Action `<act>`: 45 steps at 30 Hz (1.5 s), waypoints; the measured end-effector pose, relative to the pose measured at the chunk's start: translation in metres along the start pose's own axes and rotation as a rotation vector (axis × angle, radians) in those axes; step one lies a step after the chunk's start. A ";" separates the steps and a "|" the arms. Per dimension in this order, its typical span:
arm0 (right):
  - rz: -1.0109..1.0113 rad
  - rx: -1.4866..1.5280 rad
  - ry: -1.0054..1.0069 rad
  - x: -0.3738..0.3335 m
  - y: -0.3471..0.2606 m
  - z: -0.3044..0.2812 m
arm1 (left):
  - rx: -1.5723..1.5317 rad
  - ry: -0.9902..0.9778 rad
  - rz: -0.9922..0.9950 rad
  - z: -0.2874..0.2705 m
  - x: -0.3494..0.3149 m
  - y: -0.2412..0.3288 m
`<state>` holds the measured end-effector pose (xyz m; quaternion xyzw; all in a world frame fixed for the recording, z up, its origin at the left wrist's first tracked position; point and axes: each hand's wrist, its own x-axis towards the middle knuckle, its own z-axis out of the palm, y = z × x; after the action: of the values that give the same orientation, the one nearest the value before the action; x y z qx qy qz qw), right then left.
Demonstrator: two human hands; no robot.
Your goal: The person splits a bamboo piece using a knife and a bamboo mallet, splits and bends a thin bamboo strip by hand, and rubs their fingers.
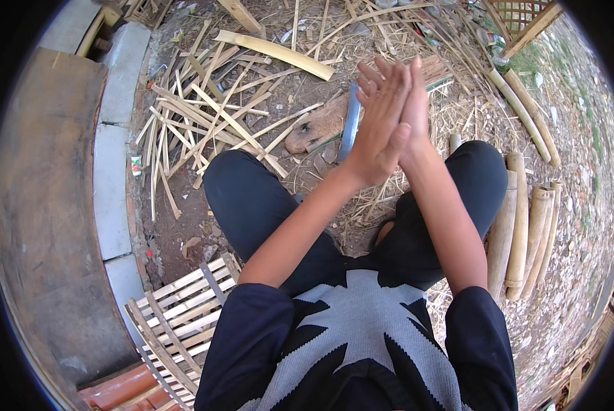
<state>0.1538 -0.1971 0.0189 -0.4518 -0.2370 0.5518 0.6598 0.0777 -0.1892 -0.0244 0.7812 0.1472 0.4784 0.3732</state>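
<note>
Wooden plank [315,129] partly behind hands [384,130]

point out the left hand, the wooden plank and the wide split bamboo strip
left hand [378,130]: head view, back of the hand
wooden plank [316,128]: head view, bare wood toward its left end
wide split bamboo strip [276,53]: head view, middle of its length

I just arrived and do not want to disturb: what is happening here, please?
A person has the left hand and right hand together, fingers extended, with no tool visible in them. Below, a flat blue object crosses a wooden plank in view. Loose bamboo strips are scattered to the left; cut bamboo poles lie to the right.
</note>
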 end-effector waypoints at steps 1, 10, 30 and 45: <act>0.042 0.123 -0.013 0.003 -0.004 -0.003 | 0.019 -0.016 0.024 0.000 0.001 0.001; 0.050 0.240 -0.095 0.002 -0.023 -0.008 | 0.187 -0.137 -0.062 -0.016 0.003 -0.007; -0.080 0.100 -0.158 0.006 -0.036 -0.010 | 0.361 0.225 -0.186 -0.031 0.008 -0.018; -0.033 0.187 -0.216 0.002 -0.042 -0.005 | 0.408 0.411 -0.089 -0.040 0.012 -0.022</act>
<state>0.1798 -0.1958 0.0522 -0.3221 -0.2617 0.6059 0.6787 0.0521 -0.1496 -0.0225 0.7195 0.3473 0.5702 0.1913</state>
